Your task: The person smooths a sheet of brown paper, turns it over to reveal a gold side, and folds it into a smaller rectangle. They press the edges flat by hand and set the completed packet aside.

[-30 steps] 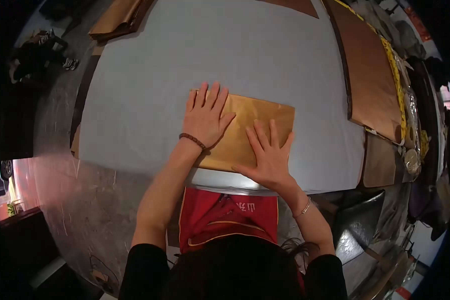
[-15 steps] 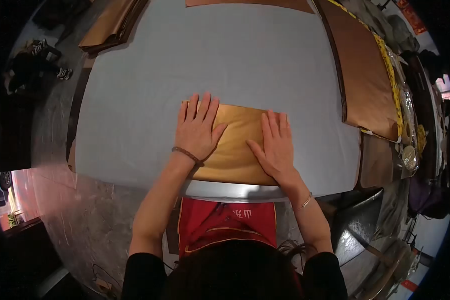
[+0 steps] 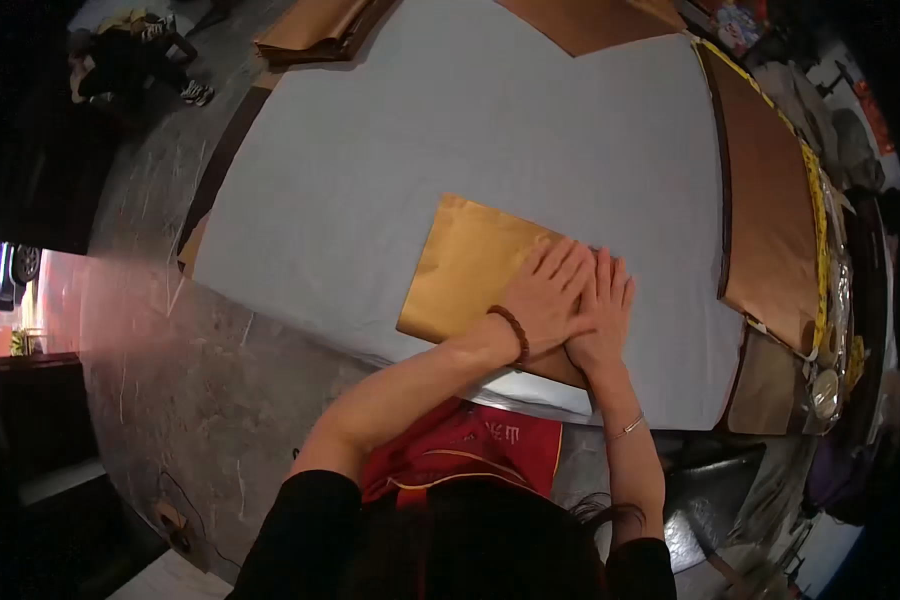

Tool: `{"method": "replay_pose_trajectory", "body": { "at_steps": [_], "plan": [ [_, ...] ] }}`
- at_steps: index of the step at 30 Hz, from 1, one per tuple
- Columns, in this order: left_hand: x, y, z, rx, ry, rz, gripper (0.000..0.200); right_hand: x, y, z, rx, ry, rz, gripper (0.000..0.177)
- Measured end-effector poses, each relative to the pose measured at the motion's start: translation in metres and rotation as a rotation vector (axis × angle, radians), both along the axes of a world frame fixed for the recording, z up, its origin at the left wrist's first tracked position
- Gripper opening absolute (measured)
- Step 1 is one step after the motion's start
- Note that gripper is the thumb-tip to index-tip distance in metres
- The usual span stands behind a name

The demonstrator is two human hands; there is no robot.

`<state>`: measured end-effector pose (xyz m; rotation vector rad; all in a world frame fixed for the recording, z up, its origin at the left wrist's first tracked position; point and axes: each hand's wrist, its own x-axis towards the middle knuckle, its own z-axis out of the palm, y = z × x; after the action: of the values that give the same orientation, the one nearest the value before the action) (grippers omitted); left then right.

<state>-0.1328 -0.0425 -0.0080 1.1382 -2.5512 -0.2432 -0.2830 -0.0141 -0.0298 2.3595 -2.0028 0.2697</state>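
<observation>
Left hand [image 3: 545,298] and right hand [image 3: 600,318] press flat side by side on the gold sheet [image 3: 465,262], grip apart, holding nothing. Brown sheets [image 3: 770,210] edge the grey counter [image 3: 370,150].

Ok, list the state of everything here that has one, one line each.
Gold sheet, flat on the grey cloth.
Left hand, open, palm down on the gold sheet's right end.
Right hand, open, palm down beside it, touching it.
Grey cloth, spread out flat.
Brown sheet, lying flat at the right.
</observation>
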Motion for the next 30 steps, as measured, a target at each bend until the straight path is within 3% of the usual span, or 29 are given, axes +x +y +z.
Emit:
{"method": "replay_pose_trajectory", "body": {
  "at_steps": [3, 10, 15, 18, 20, 22, 30],
  "plan": [
    [0.002, 0.002, -0.012, 0.085, 0.093, 0.033, 0.078, -0.002, -0.001, -0.002, -0.054, 0.011, 0.041, 0.073],
    [0.121, -0.045, -0.009, 0.007, -0.136, 0.287, 0.072, 0.006, 0.001, 0.011, -0.032, -0.051, -0.005, 0.080],
    [0.120, -0.039, -0.001, -0.033, -0.230, 0.335, 0.069, 0.006, 0.001, 0.011, -0.064, -0.069, 0.004, 0.078],
    [0.083, -0.003, 0.016, -0.102, -0.132, 0.277, 0.071, 0.004, 0.000, 0.007, -0.088, -0.049, 0.014, 0.078],
    [0.047, 0.048, 0.003, -0.085, 0.016, 0.036, 0.076, 0.000, 0.000, 0.000, -0.093, -0.029, 0.019, 0.078],
    [0.030, 0.092, 0.008, 0.148, 0.126, -0.148, 0.079, 0.004, -0.002, 0.001, -0.069, -0.054, -0.008, 0.078],
    [0.101, 0.100, -0.008, 0.126, -0.026, 0.011, 0.082, 0.005, -0.001, 0.006, -0.054, -0.061, -0.001, 0.078]
  ]
}}
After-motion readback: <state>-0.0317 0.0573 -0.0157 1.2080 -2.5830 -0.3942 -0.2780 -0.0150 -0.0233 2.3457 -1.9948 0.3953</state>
